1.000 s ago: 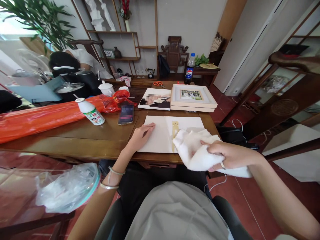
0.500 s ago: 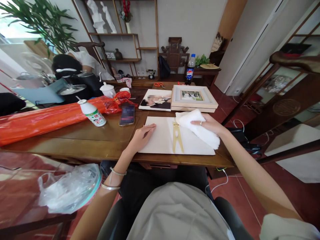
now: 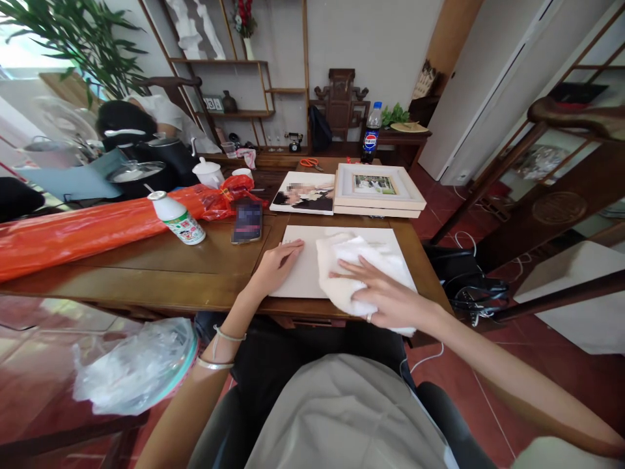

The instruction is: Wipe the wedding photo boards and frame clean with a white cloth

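A flat white board (image 3: 307, 273) lies on the wooden table in front of me. My left hand (image 3: 277, 266) rests on its left edge with the fingers stretched out, holding nothing. Over the right half of the board is a white towel (image 3: 336, 251). My right hand (image 3: 385, 290) presses down on this towel, fingers spread across it, and has hold of it near the board's front edge. The towel covers the middle of the board, so the gold-coloured forked piece seen there before is hidden.
Behind the board are a photo panel (image 3: 305, 193) and stacked frames (image 3: 378, 189). A phone (image 3: 247, 223), a white bottle (image 3: 176, 218) and a long red plastic-wrapped bundle (image 3: 97, 225) occupy the left. Scissors (image 3: 310, 163) and a cola bottle (image 3: 371, 133) stand farther back.
My right hand has brought the towel left and toward me, over the gold-coloured piece. The hand has flattened onto the cloth. My left hand stays in place.
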Available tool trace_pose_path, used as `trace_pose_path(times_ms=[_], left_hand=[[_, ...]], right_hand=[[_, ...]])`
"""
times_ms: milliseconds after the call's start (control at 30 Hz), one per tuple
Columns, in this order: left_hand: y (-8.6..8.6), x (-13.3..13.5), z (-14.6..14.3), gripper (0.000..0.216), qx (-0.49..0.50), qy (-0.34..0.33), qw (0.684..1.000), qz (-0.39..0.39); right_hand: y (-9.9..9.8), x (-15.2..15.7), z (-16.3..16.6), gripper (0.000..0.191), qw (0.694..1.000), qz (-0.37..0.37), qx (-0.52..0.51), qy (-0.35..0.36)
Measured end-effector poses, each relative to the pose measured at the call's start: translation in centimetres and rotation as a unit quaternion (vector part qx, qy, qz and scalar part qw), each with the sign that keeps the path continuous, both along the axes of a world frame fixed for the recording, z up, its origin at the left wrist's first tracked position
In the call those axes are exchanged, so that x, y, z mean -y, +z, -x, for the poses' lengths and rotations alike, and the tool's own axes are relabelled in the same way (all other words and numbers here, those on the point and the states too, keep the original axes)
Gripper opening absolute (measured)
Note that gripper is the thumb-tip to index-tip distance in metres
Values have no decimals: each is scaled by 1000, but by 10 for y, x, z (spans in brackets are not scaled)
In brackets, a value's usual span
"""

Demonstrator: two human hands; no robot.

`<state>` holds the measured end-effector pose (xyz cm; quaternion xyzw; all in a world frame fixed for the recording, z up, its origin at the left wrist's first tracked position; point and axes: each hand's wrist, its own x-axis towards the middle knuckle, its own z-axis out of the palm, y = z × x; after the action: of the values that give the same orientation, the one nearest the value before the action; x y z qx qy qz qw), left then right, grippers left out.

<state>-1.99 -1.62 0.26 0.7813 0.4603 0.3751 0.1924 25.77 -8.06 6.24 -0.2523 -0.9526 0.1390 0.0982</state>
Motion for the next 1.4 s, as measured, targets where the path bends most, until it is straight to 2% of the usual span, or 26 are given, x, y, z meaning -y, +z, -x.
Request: trace_pose_path(times_ms=[100,233,333,433,533,633,733,833,1033,1133,1200,1267,1400], left_hand=[[-1,-1,0,40,1,0,1000,-1],[0,0,0,39,6,0,1000,-1],[0,0,0,39,10,-2,1000,-5],[-1,0,0,39,10,-2,1000,-2],[-1,0,0,39,11,-2,1000,-1],[-1,0,0,40,13,-7,1000,-3],[-2,-1,0,40,10,-10,1000,1],[-2,-2,0,40,8,-8,1000,0],[-3,-2,0,38,14,-6,1000,-2],[-3,-2,0,38,17,-7,1000,-4],[-3,-1,0,38,17,-7,1000,-3],[-3,-1,0,38,14,-6,1000,-4],[-1,-1,0,35,-5,-12,1000,-10]], right_hand=[[-1,-30,-10,13,998,8,6,-67],[-7,-81,-17,30,981,11,3,-194],[-11,-99,-8,39,979,-20,-4,-202],[-10,-84,9,44,988,-50,20,-147],[-5,-44,22,46,995,-43,47,-83],[0,-2,31,35,997,-37,58,-42],[1,18,35,19,997,-42,51,-42],[3,5,32,29,997,-37,38,-47],[0,-71,21,37,991,-57,26,-119],[-5,-93,25,39,985,-73,29,-153],[-7,-92,30,37,982,-88,32,-163],[-8,-78,37,35,981,-104,42,-156],[-6,-24,52,36,991,-101,64,-67]])
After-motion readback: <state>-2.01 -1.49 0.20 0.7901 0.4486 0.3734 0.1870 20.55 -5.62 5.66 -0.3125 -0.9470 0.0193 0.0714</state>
